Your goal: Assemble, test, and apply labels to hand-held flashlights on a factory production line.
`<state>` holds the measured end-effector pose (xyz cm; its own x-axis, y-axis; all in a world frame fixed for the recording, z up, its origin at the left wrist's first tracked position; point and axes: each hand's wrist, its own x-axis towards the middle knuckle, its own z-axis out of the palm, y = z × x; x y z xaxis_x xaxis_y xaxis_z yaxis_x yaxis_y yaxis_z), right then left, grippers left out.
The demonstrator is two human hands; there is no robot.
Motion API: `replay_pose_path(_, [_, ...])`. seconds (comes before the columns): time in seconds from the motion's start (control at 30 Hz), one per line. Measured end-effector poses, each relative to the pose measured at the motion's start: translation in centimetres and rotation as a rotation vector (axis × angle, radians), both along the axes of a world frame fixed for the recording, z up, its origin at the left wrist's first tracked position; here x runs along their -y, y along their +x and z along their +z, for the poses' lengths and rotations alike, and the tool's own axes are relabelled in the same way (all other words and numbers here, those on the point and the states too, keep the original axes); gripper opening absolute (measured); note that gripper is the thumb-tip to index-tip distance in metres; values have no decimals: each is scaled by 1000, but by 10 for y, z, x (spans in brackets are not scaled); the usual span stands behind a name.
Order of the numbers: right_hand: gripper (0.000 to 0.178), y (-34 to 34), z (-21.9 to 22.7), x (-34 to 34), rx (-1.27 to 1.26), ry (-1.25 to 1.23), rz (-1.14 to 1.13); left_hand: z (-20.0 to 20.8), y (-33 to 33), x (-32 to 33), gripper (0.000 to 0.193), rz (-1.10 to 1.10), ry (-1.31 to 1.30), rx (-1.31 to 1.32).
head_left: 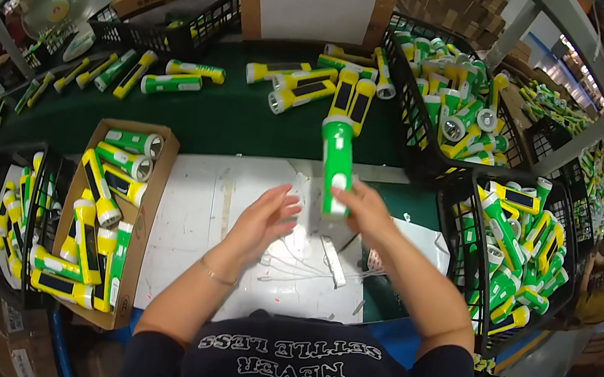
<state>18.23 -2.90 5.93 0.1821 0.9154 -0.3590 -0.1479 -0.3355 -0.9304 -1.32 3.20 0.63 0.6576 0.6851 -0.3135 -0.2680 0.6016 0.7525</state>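
Note:
A green flashlight [337, 164] stands almost upright over the worktable, its head pointing away from me. My right hand [366, 212] is closed around its near end, with the thumb on a pale switch. To its left, my left hand [266, 218] is empty, fingers apart, above the white work surface [190, 205]. Thin white cables [290, 265] and a narrow white strip [332, 262] lie on that surface between my forearms. Just beyond the held flashlight are several yellow-and-green flashlights [304, 94] with dark panels, grouped on the green belt [241, 123].
Left of the work surface, a cardboard box [139, 241] contains several flashlights. Black crates [403, 117] piled with flashlights line the right side. A cardboard-framed white panel [315, 12] rises at the back. A fan [58, 2] stands far left.

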Motion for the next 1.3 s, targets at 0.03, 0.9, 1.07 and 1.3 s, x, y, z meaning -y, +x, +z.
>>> replay_pose_path(0.03, [30, -15, -11, 15, 175, 34, 39, 3, 11, -4, 46, -37, -32, 119])
replay_pose_path(0.9, [6, -48, -2, 77, 1202, 646, 188, 13, 10, 29, 30, 63, 65, 26])
replay_pose_path(1.07, [15, -56, -7, 65, 1466, 780, 294, 17, 9, 39, 35, 75, 279, -84])
replay_pose_path(1.3, [14, -75, -22, 86, 1212, 767, 896, 23, -5, 21, 38, 188, 352, -39])
